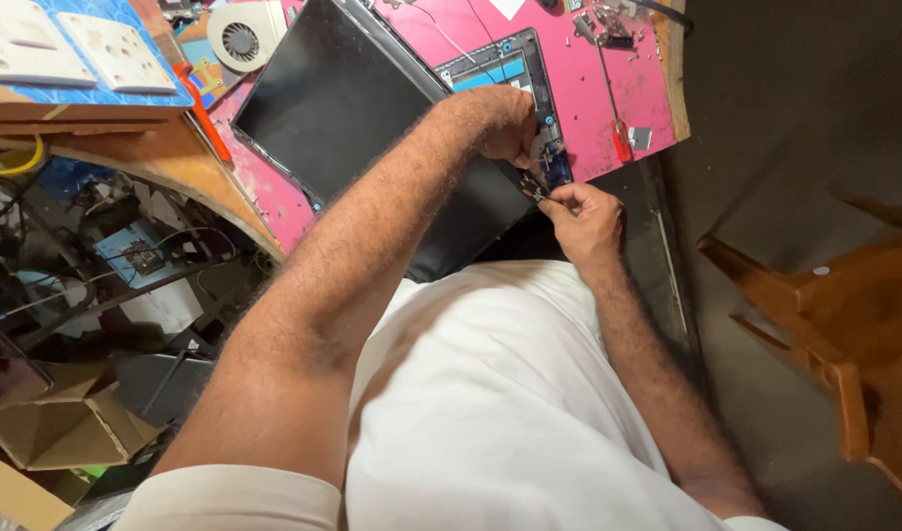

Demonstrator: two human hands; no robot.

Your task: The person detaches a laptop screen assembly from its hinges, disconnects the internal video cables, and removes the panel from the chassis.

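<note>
Laptop [362, 108] long axis diagonal; L hand [500, 118], R hand [584, 216] at corner.

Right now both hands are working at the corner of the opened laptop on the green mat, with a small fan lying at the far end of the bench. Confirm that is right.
Not quite: the mat is pink, not green, as the head view shows. The rest holds: the left hand and right hand work at the corner of the opened laptop, and a small fan lies at the far end of the bench.
</note>
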